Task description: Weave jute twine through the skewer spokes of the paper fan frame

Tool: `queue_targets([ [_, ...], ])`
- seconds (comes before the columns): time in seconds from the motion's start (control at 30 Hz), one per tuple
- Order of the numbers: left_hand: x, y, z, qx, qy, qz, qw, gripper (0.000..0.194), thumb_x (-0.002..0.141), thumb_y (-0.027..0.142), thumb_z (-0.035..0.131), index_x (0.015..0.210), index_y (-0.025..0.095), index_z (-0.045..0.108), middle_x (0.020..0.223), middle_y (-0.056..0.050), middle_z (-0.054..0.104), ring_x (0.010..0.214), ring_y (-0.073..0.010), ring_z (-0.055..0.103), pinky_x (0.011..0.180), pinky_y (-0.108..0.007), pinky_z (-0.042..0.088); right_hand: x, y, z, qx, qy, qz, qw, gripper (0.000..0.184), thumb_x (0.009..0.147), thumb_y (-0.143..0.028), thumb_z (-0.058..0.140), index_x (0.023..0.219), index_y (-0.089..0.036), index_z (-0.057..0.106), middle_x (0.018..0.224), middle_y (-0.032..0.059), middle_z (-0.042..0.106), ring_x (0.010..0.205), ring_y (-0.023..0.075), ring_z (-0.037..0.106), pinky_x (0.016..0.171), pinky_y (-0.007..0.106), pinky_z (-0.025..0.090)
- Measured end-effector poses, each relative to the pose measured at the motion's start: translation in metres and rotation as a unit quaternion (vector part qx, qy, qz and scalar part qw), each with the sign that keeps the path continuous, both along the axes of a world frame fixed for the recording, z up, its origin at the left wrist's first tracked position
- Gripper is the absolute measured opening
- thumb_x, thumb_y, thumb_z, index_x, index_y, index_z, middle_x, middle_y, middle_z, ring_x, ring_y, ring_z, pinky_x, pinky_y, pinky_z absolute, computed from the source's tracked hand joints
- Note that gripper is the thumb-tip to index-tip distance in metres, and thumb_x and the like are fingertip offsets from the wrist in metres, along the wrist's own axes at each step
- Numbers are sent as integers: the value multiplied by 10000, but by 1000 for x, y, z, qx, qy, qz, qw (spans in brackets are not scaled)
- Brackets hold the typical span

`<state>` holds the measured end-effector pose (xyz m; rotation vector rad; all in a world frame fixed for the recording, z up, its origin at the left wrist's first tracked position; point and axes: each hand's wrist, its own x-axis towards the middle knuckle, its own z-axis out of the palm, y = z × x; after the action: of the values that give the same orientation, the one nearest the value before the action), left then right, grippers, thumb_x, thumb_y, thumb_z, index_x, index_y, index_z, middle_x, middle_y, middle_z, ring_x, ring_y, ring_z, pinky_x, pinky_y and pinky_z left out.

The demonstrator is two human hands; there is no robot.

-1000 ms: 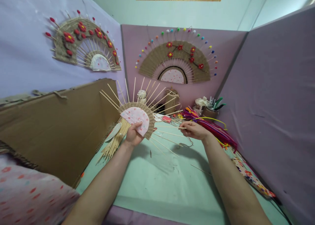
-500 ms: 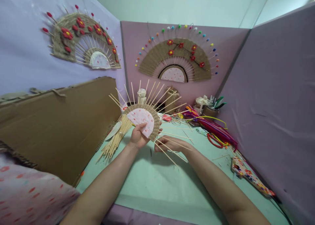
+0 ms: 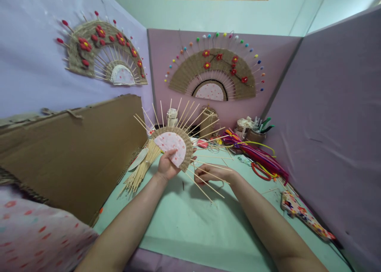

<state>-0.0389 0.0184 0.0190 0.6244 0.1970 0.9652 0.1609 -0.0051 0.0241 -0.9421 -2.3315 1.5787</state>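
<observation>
My left hand (image 3: 169,165) grips a half-round fan (image 3: 188,155), thumb on its pink dotted fabric centre (image 3: 171,145) and fingers behind. A band of woven brown twine borders the fabric, and thin wooden sticks radiate from it, bare at their outer ends. Just below the fan's right side, behind the lowest sticks, my right hand (image 3: 212,172) is closed with bent fingers. A pale loop of twine (image 3: 222,183) shows under it, and the fingers seem to pinch this strand. Sticks partly hide those fingertips.
A bundle of sticks (image 3: 143,164) lies left, beside a cardboard panel (image 3: 71,145). Behind stand a jar (image 3: 172,117) and a twine roll (image 3: 209,123). Pipe cleaners (image 3: 262,157), scissors (image 3: 260,172) and a flowered glue gun (image 3: 305,214) lie right. Finished fans (image 3: 214,65) hang on the walls.
My right hand has shifted slightly right, away from the fan's lower edge. My left hand keeps its hold on the fan, and the whole view has tilted a little.
</observation>
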Motion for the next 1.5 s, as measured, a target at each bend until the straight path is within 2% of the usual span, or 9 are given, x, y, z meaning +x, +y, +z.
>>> queue_targets([
  [0.23,-2,1,0,17,13,-20,1000,503,764,268,431,1183,-4,495,1069,-232,634,1019,-335,591,937,-499,370,6,3,-2,-20,1,-6,1000,292,769,-408,565,752,-118,596,611,-21,512,532,61,414,531,184,354],
  [0.5,-2,7,-4,2,34,21,999,462,781,214,412,1176,1,519,981,-204,674,991,-308,611,893,-478,428,19,11,-2,-41,-1,-4,999,307,760,-415,580,768,-109,596,594,-27,488,526,58,415,510,185,353],
  [0.63,-4,9,-1,1,42,68,997,443,770,184,423,1156,0,539,955,-198,682,989,-299,614,888,-464,444,45,18,-4,-47,18,-90,995,316,730,-423,617,794,-115,584,622,-20,501,540,60,429,505,186,361],
  [0.77,-5,12,-1,8,45,98,994,403,760,158,455,1114,4,571,960,-193,682,993,-286,614,894,-436,452,75,22,-4,-58,39,-197,978,371,695,-469,641,793,-123,548,635,-20,504,510,44,421,479,178,342],
  [0.87,-4,17,-6,-1,44,141,989,354,742,118,486,1060,14,603,938,-177,691,984,-262,621,902,-388,457,90,23,-2,-69,62,-232,968,384,688,-485,644,753,-126,525,635,-13,503,499,41,405,457,179,303],
  [1.03,-3,22,-12,-11,45,177,983,325,727,90,514,1029,43,624,912,-144,703,953,-237,636,899,-350,462,99,22,0,-71,81,-209,972,390,706,-486,630,772,-108,566,543,-58,389,461,31,277,433,191,179],
  [1.23,-4,19,-7,-5,37,161,986,386,743,118,487,1109,50,587,930,-143,699,975,-243,627,885,-377,468,98,21,-3,-92,25,-140,986,426,749,-480,586,857,-70,633,507,-68,342,463,40,258,453,214,177],
  [1.4,-3,15,-4,-1,27,137,990,432,758,146,472,1170,38,542,986,-168,682,984,-261,621,878,-408,465,101,25,-14,-117,46,-153,980,429,742,-479,584,846,-66,633,465,-96,265,439,37,191,443,210,140],
  [1.5,0,10,-1,-2,23,117,993,454,767,164,456,1195,24,517,1002,-184,673,991,-276,615,870,-426,465,94,28,-19,-111,20,-157,981,409,735,-466,584,826,-72,646,453,-92,267,433,40,195,428,198,155],
])
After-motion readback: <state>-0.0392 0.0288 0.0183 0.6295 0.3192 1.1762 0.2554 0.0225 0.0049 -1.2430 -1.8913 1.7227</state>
